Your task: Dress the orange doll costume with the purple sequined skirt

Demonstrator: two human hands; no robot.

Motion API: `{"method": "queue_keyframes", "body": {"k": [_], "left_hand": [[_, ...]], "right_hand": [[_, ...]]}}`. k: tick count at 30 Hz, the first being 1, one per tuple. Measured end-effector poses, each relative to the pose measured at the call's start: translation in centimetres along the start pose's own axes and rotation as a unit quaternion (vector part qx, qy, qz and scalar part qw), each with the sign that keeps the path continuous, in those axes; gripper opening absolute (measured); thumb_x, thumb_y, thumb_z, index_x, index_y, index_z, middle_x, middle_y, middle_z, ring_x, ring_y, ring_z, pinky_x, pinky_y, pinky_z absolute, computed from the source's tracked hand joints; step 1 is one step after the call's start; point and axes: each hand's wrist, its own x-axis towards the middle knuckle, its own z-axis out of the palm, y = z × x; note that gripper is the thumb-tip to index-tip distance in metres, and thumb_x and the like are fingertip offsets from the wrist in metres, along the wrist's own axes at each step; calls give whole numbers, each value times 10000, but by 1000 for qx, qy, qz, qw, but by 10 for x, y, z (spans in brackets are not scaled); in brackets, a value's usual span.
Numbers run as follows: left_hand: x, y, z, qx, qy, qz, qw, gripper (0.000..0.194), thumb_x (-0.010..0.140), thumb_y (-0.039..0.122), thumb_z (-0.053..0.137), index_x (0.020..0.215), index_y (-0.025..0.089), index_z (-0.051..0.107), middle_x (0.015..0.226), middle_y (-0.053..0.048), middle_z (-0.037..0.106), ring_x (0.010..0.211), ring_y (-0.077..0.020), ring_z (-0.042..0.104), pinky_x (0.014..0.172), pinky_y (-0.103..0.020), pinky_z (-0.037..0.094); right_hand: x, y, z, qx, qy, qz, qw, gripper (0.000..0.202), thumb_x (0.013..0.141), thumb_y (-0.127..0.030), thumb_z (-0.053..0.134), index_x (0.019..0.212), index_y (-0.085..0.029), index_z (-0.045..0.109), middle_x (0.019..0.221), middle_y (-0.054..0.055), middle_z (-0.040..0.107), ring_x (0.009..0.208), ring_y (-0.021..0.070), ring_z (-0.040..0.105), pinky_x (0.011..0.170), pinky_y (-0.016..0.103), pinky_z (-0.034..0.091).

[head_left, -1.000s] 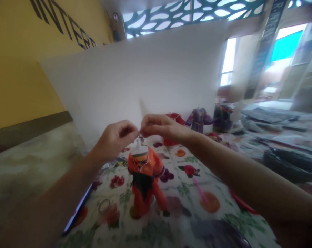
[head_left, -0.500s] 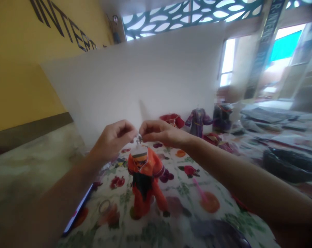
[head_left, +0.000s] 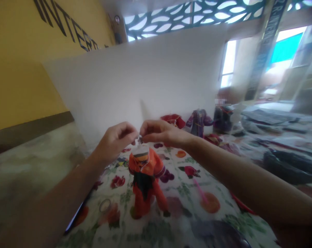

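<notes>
A miniature orange outfit with beaded trim and a dark green piece at its waist hangs upright over the flowered tablecloth. Its clear hanger shows at the neck, with a small metallic piece at the top. My left hand pinches at this top piece from the left. From the right, my right hand pinches at the same spot, fingertips nearly touching the left ones. Exactly what each fingertip grips is too small and blurred to tell.
Red and purple small garments stand by the white board. A black bag lies right, a ring and phone-like object left, a pink stick nearer centre, a dark object at the front.
The whole view has shifted slightly. Both hands stay together at the hanger's top, and the orange outfit hangs in nearly the same place.
</notes>
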Motion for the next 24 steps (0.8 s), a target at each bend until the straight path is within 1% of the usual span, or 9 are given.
{"method": "queue_keyframes", "body": {"k": [2,6,9,11,15,19,22,24], "left_hand": [[-1,1,0,2,-1,-1,1000,148,873,306,648,799,179,625,690,25,612,667,-102,561,633,-229,417],[-2,0,-1,1,-3,-4,1000,151,871,305,647,793,178,623,687,25,608,672,-106,560,639,-235,416],[-3,-1,-2,3,-3,-6,1000,152,869,309,648,795,178,625,685,23,611,673,-109,557,647,-241,417],[-4,-1,-3,5,1,-3,1000,153,872,312,643,801,178,625,690,21,613,674,-111,557,649,-245,416],[-7,1,-3,4,11,1,1000,157,878,318,632,806,179,617,691,17,606,669,-115,550,631,-244,407],[-10,2,-3,6,13,-13,1000,172,875,335,638,800,183,608,688,13,605,647,-115,539,594,-236,395],[-11,1,-2,-2,9,-22,1000,158,880,353,632,863,197,618,719,4,620,674,-130,572,590,-238,410],[-11,1,-1,-4,13,-7,1000,142,885,341,625,912,202,627,768,-4,638,733,-144,608,642,-247,448]], "right_hand": [[1,0,2,6,-4,3,1000,78,826,-124,650,869,-158,596,810,-5,658,726,78,600,701,208,471],[2,-2,3,7,-18,-3,1000,65,836,-115,626,852,-161,582,804,7,666,790,104,639,750,233,490],[3,-3,1,-1,-18,-7,1000,62,845,-118,626,868,-160,587,809,11,666,802,108,644,772,241,495],[3,-3,1,0,-17,-4,1000,77,842,-121,640,889,-161,592,826,9,666,797,101,637,757,230,494],[3,-2,2,6,-18,12,1000,120,826,-111,658,916,-160,594,821,-5,658,742,80,609,678,199,474],[3,-3,2,-13,-5,9,1000,104,819,-104,656,883,-166,602,802,-13,647,749,84,609,708,208,474],[4,-5,0,-22,-8,8,1000,109,816,-110,656,893,-175,616,828,-10,653,782,93,617,738,216,477],[4,-6,-2,-27,-10,13,1000,109,812,-111,656,892,-176,621,836,-7,658,783,95,616,736,217,477]]}}
